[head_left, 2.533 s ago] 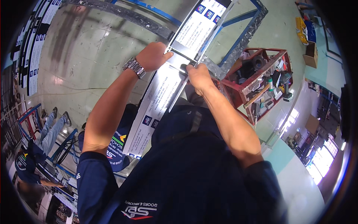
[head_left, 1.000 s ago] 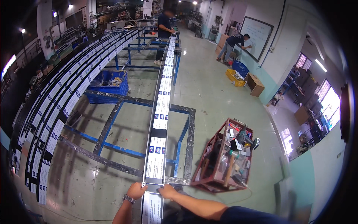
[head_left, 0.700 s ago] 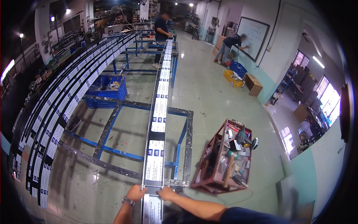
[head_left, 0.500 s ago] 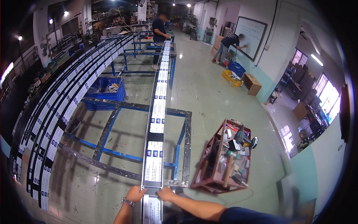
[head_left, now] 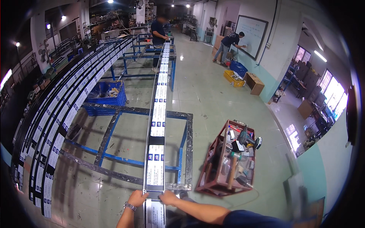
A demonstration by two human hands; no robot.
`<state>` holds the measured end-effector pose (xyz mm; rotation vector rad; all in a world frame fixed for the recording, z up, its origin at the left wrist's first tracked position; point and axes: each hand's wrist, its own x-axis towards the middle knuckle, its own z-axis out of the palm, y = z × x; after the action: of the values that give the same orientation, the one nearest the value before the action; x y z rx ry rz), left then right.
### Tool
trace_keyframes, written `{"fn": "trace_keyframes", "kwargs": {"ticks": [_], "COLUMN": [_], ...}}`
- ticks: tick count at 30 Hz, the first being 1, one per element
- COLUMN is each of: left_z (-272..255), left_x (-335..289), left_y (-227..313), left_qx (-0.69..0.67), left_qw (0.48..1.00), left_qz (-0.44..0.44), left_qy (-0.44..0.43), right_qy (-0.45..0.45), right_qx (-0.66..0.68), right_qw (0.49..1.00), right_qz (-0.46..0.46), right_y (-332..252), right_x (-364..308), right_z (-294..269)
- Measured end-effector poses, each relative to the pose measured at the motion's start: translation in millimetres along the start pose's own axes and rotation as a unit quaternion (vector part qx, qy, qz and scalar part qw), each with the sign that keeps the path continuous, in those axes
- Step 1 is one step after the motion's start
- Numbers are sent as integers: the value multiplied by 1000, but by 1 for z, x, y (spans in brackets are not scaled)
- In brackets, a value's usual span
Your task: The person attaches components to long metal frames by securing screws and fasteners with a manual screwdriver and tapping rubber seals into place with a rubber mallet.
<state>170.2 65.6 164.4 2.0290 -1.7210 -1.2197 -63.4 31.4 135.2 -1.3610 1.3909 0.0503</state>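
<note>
View now raised from hands to length of film-covered profile (head_left: 156,171); hold unchanged, so piece seems kept steady. Left hand (head_left: 137,198) gripping left edge, right hand (head_left: 169,197) right edge. Profile runs over metal frame (head_left: 189,152) toward co-worker (head_left: 157,30).

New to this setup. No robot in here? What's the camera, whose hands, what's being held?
Right, no robot: just a person's two bare hands. The view comes from a wide fisheye camera worn on their head, which is why straight edges bend near the rim. The left hand, with a watch at its wrist, and the right hand grip opposite edges of a long profile covered in white printed film. It runs away over a metal frame toward a co-worker. More film-covered strips lie at left; at right stands a red cart full of tools.
</note>
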Motion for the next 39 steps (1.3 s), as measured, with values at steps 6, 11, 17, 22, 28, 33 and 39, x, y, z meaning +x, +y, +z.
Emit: {"fn": "trace_keyframes", "kwargs": {"ticks": [6, 11, 17, 22, 28, 33, 39], "left_z": [-2, 2, 25, 13, 23, 25, 26], "left_x": [-1, -12, -10, 32, 29, 9, 6], "left_y": [1, 1, -29, -29, -34, -30, -25], "left_qx": [-5, -7, -39, 52, 19, -9, -8], "left_qw": [1000, 1000, 998, 994, 984, 992, 990], "left_qz": [19, 13, 39, 100, 131, 83, 95], "left_qy": [1, -11, -3, 7, 123, 91, 100], "right_qy": [5, 4, 43, 78, 72, 32, 47], "right_qx": [-6, 7, -56, -120, 68, 89, 117], "right_qw": [1000, 1000, 997, 987, 995, 995, 992], "right_qz": [-21, -23, -36, -68, 1, 23, -4], "right_y": [1, 7, 15, 1, -18, -9, 3], "right_x": [2, -8, -13, -1, 3, -4, -1], "right_z": [2, 9, 17, -4, -4, 6, 9]}}
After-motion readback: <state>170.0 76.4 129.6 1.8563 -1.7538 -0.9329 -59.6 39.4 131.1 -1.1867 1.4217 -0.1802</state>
